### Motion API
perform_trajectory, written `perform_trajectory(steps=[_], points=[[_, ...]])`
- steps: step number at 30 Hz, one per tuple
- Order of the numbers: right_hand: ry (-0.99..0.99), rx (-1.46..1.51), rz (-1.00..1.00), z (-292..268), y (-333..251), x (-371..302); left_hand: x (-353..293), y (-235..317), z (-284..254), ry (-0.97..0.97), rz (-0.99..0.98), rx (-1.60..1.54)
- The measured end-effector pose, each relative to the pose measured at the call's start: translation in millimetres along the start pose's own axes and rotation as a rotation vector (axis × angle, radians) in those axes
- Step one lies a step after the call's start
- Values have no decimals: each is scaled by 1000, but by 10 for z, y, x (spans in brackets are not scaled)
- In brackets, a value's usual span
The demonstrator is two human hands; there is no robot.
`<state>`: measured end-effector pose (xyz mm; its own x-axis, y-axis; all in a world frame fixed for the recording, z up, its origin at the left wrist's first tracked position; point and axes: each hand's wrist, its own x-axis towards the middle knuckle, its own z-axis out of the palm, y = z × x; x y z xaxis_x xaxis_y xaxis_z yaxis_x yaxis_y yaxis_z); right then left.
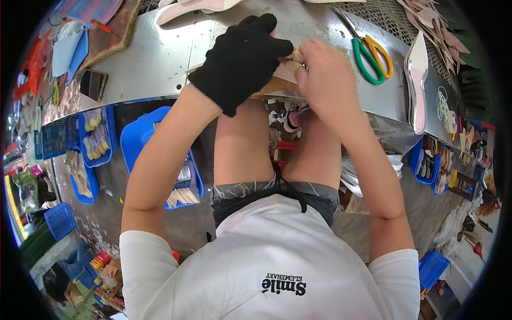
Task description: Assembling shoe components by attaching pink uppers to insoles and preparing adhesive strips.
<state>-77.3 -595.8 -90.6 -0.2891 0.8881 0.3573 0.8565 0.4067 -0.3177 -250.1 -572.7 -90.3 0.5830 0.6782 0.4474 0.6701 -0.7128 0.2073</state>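
My left hand (242, 61), in a black glove, is closed over a pale pinkish flat piece (285, 72) that looks like a shoe insole, at the table's near edge. Most of the piece is hidden under the glove. Bare and with its fingers bent into a pinch, my right hand (328, 74) meets the left fingertips at a small beige part. A shiny spot shows between the right fingers, but what they grip is too covered to name. Right of that hand lie scissors (376, 61) with one green and one yellow handle.
Stacked pinkish insoles (417, 80) lie on the metal tabletop (160, 64) at the right, and another insole (194, 9) at the far edge. A phone (94, 85) rests at the left. Blue bins (144, 130) of sole pieces stand below the table; a white string coil (442, 104) is far right.
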Motion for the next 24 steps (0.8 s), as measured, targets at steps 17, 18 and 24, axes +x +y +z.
perform_trajectory(steps=[17, 18, 24], points=[[-309, 489, 33, -530, 641, -63, 159, 112, 114, -29, 48, -321], [-248, 465, 20, -548, 648, -148, 176, 100, 161, 25, 96, -337], [-42, 359, -54, -412, 622, -468, 263, 143, 126, -98, 159, -325]])
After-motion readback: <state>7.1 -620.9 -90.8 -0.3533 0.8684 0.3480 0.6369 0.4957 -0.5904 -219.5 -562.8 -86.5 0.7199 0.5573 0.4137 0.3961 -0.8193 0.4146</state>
